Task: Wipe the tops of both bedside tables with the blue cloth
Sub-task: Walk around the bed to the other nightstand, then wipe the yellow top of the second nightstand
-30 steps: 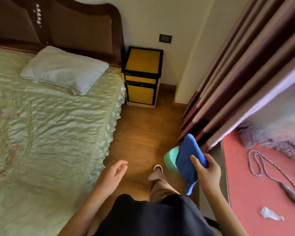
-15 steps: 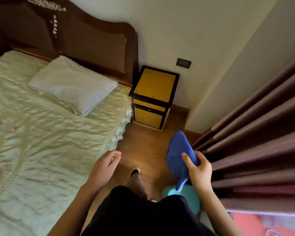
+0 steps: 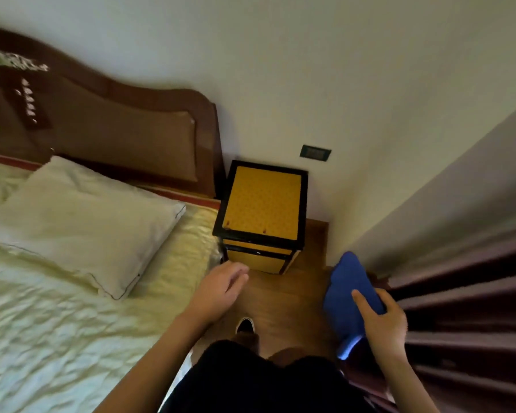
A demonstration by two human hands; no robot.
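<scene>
A bedside table (image 3: 262,201) with a yellow top and black frame stands in the corner between the bed's headboard and the wall; its top is bare. My right hand (image 3: 382,320) grips the folded blue cloth (image 3: 347,296), held upright in the air, to the right of the table and nearer to me. My left hand (image 3: 221,289) hangs empty with fingers loosely curled, just in front of the table's lower left corner, beside the bed's edge. Only one bedside table is in view.
A bed (image 3: 57,308) with a pale green cover and a white pillow (image 3: 81,222) fills the left. Dark pleated curtains (image 3: 465,308) hang on the right. A narrow strip of wooden floor (image 3: 283,302) runs between them. A wall socket (image 3: 315,152) sits above the table.
I have walked along the floor strip toward the bedside table, which now looks much closer. The pink surface and the teal object have left the view. The cloth stays in my right hand.
</scene>
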